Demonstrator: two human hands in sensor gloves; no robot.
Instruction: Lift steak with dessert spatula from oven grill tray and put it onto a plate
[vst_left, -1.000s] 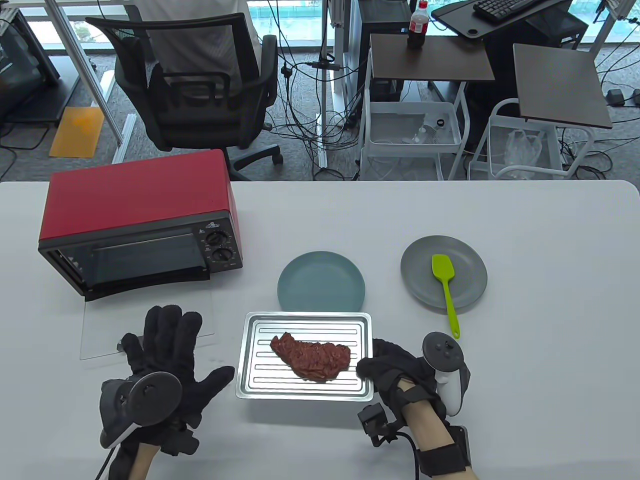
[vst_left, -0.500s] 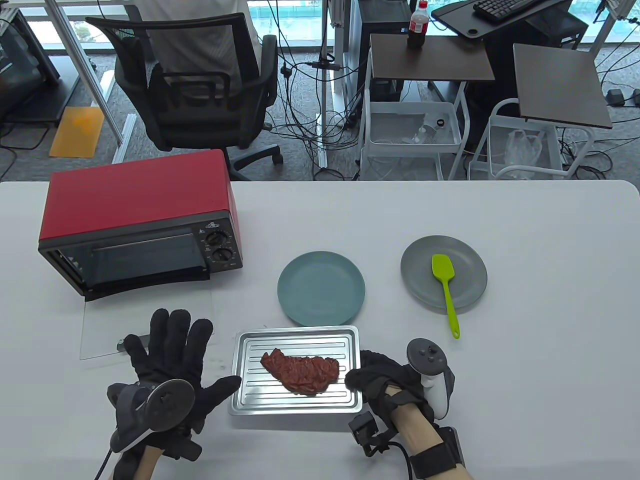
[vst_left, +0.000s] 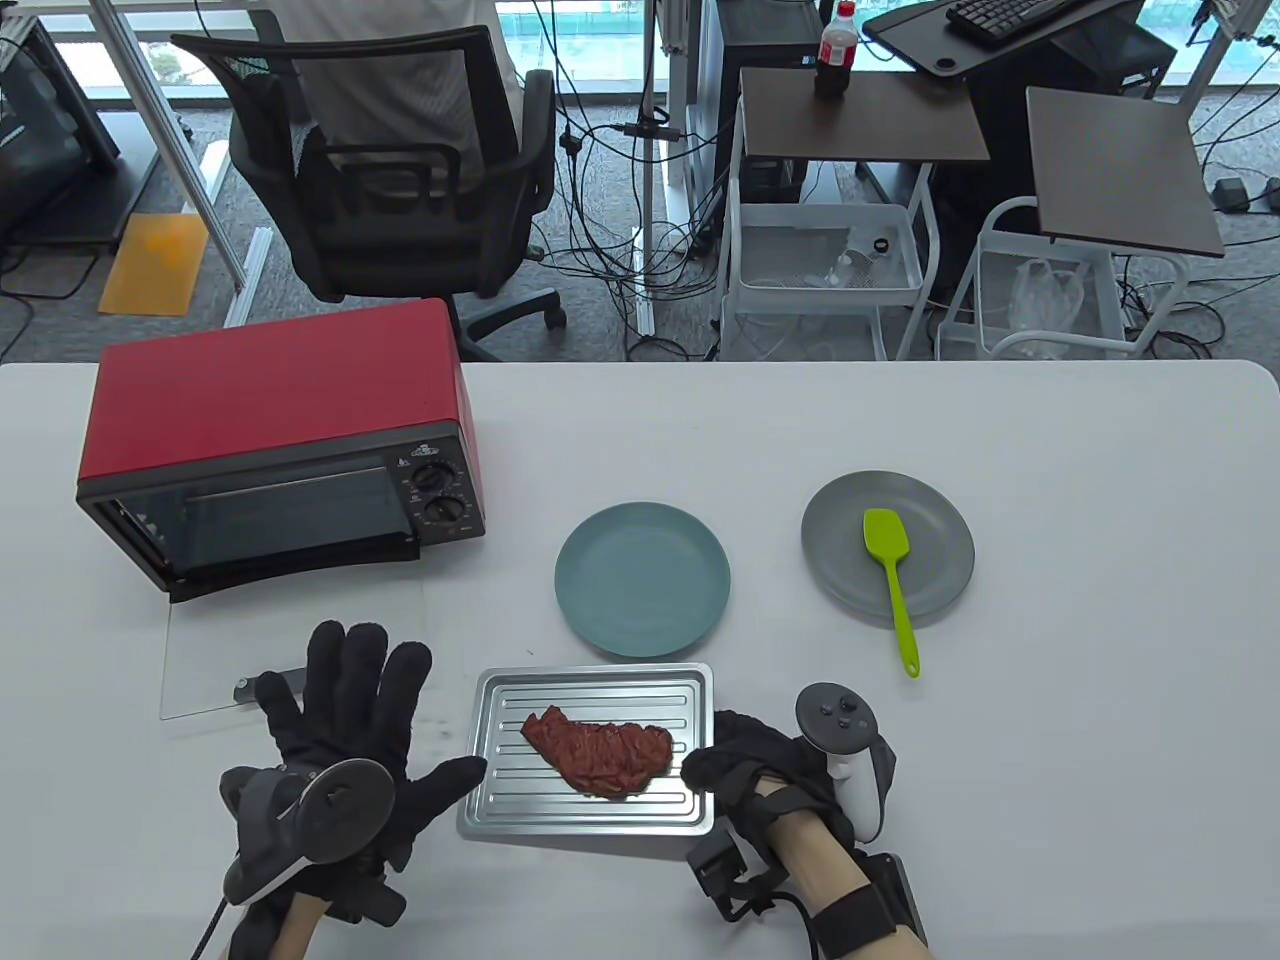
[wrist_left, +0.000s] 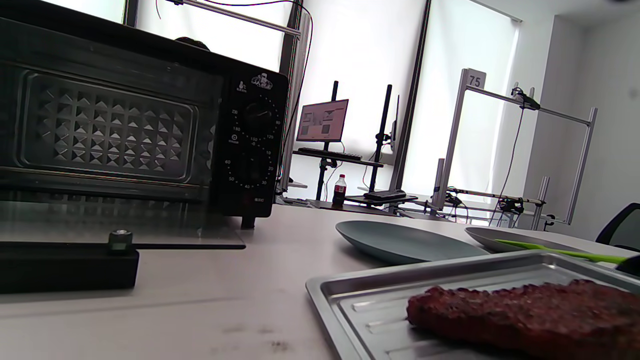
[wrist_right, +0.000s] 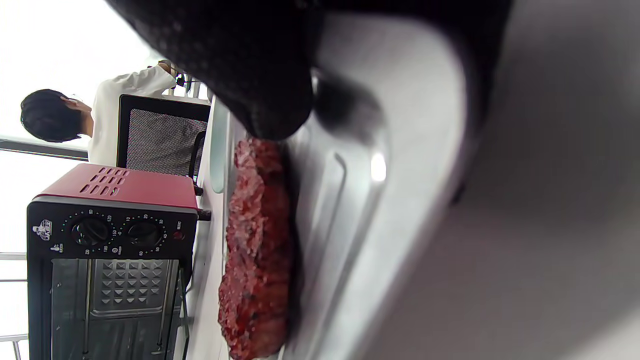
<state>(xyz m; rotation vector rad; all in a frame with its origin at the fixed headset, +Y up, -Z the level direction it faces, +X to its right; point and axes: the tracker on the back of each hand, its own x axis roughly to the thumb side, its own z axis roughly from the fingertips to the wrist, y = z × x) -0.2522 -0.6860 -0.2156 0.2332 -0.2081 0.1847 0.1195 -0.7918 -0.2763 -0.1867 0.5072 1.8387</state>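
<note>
1. A reddish-brown slab of steak (vst_left: 598, 753) is seen lying on a ribbed, rectangular silver metal oven grill tray (vst_left: 500, 800), which is set on the white table (vst_left: 1050, 750) near its front edge.
2. The tray's right edge is pinched by the black-gloved right hand (vst_left: 762, 765), its fingers curled round the rim; in the right wrist view a dark fingertip (wrist_right: 265, 75) is shown lying over the rim just beside the steak.
3. The black-gloved left hand (vst_left: 345, 730) is held flat with fingers spread and straight, gripping nothing; its thumb tip is seen touching or just beside the tray's left edge, and which cannot be told.
4. A round teal plate (vst_left: 642, 578) is placed just behind the tray, bare.
5. A lime-green silicone dessert spatula (vst_left: 892, 575) is seen resting on a round grey plate (vst_left: 940, 540) to the right, its blade on the plate and its handle reaching past the rim towards the front of the table.
6. A red-and-black countertop oven (vst_left: 270, 440) is stood at the left rear of the table, with its glass door (vst_left: 200, 660) let down flat in front of it.
</note>
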